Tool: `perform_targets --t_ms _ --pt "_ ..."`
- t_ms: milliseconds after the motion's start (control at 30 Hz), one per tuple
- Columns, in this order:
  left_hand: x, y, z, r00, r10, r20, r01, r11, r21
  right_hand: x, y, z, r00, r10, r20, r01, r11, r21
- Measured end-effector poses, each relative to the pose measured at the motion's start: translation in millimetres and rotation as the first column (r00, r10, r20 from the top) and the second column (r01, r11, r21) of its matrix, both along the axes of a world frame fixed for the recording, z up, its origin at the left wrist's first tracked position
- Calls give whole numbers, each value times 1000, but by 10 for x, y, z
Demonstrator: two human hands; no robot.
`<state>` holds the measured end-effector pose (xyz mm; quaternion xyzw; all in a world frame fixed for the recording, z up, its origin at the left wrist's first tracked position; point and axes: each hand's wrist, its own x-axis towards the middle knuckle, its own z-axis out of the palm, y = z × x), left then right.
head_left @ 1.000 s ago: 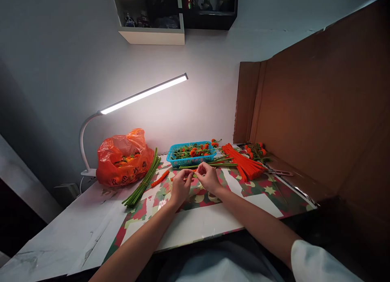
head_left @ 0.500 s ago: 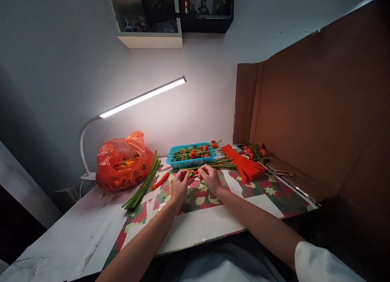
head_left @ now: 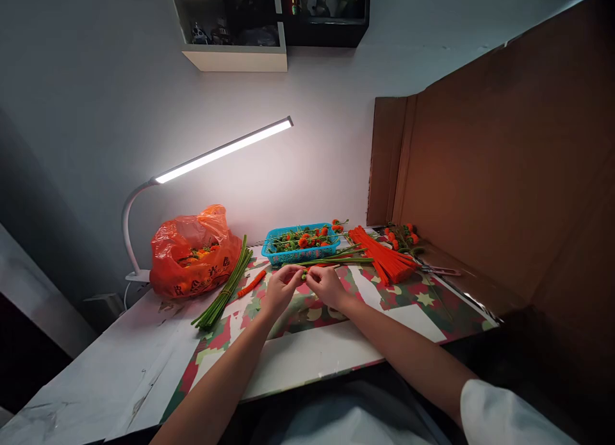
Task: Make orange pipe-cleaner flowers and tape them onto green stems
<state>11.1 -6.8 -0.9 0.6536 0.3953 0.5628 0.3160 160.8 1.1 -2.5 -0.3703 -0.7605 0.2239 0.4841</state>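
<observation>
Both hands meet above the middle of the table. My left hand (head_left: 280, 288) pinches a small green-and-orange piece (head_left: 304, 275), seemingly of fuzzy pipe cleaner. From the other side my right hand (head_left: 327, 286) has its fingers closed at the same piece; the fingertips hide most of it. Just behind the hands lie several long green stems (head_left: 346, 260). A blue plastic basket (head_left: 278, 260) farther back holds fluffy orange flowers on green stalks. To the right of the hands spreads a bundle of orange pipe cleaners (head_left: 384, 259). A short orange fuzzy bundle (head_left: 252, 283) lies left of my left hand.
At the left stand an orange plastic bag (head_left: 166, 259) with orange and yellow pieces inside and a tied bundle of green stems (head_left: 223, 298). A lit desk lamp (head_left: 225, 149) arches above. Pink-handled scissors (head_left: 444, 271) and orange flowers (head_left: 401, 237) lie near the cardboard wall (head_left: 480, 176).
My hands have drawn closer together around the small piece, with the right hand moving left and slightly down. The view has shifted slightly.
</observation>
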Motion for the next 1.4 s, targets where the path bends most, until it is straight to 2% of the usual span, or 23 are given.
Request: perform_targets --t_ms 133,200,300,433,500,567,667,800,933,1167,1267,1400 --pt "-94 -52 148 974 -211 -89 194 967 -168 113 12 59 970 181 160 -191 980 48" --pt "-105 -74 176 959 -258 -120 227 948 -222 139 25 57 950 225 217 -242 969 55" --pt "-81 -64 129 968 -202 -146 177 969 -170 102 33 18 969 173 177 -179 984 20" --pt "-40 2 -2 991 -62 -119 59 998 -33 -39 32 -51 1000 6 -14 -7 990 -138" --pt "-28 23 -38 997 -16 -77 16 1000 -7 -98 37 -70 991 10 -137 -44 967 -249" --pt "-13 25 -43 1000 11 6 -11 1000 -22 -133 41 -79 963 50 -264 -142 930 -340" --pt "14 13 -28 986 50 160 -33 994 -104 -154 22 -93 938 69 -339 -209 894 -396" --pt "33 26 -57 961 71 266 -21 982 -187 -182 -39 -123 979 -12 -205 -48 957 -287" --pt "32 38 -87 965 13 263 22 991 -132 -198 -65 -115 980 -118 -162 78 969 -233" --pt "6 4 -6 980 -35 195 52 995 -83 -150 -68 -59 981 -129 -144 101 977 -186" --pt "-25 12 0 975 -75 210 101 988 -116 -133 -94 -25 984 -135 -116 122 986 -116" --pt "-39 35 -20 962 -80 263 122 981 -148 -96 -113 34 982 -101 -159 102 995 -2"
